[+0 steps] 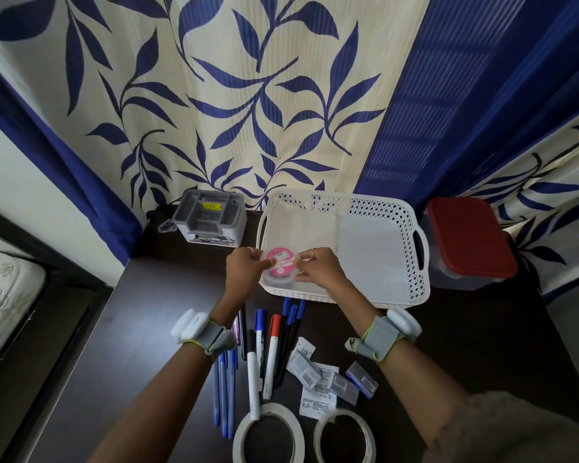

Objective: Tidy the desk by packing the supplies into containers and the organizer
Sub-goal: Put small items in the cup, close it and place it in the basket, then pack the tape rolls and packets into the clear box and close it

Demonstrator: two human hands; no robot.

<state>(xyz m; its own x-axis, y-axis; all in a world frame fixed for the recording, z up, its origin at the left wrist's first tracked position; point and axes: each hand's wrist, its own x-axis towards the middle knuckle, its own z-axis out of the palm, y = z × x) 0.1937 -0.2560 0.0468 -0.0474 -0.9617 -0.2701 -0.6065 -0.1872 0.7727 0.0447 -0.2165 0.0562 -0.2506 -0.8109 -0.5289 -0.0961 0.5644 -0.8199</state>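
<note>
A small round clear container with a pink label (280,264) sits at the near left corner of the white perforated basket (415,262). My left hand (244,267) grips its left side, thumb on the lid. My right hand (318,266) pinches its right edge. On the dark desk nearer to me lie several pens and markers (271,349), small clear packets with paper slips (325,375), and two tape rolls (268,432) (345,436).
A grey compartment organizer (211,217) stands at the back left of the desk. A clear box with a red lid (468,238) sits right of the basket. A leaf-patterned curtain hangs behind. A bed edge is at far left.
</note>
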